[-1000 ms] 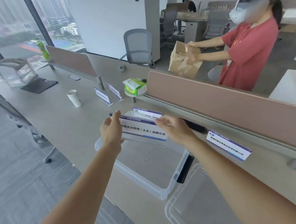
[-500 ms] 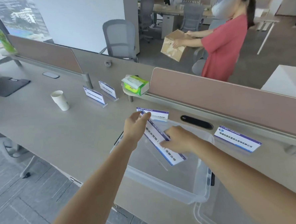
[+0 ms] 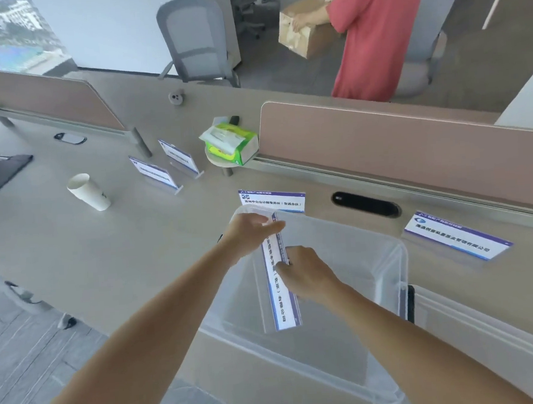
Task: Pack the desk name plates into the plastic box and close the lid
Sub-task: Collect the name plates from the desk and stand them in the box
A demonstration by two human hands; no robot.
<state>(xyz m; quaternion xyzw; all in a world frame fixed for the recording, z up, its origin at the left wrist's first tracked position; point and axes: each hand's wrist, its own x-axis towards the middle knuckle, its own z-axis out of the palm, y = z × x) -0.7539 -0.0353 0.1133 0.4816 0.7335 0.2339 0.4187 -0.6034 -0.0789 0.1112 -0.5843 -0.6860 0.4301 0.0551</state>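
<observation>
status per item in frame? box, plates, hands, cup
plastic box: open, lid off
held name plate: inside box, gripped by both hands
left hand: gripping plate's far end
right hand: gripping plate's middle
paper cup: upright on desk
four other name plates: standing on desk, unpacked

Both arms are reaching forward, bare to the elbow. Left hand (image 3: 251,234) is pinching from the far end, fingers curled over the top. Right hand (image 3: 307,272) is gripping nearer, knuckles up, thumb tucked under.
</observation>
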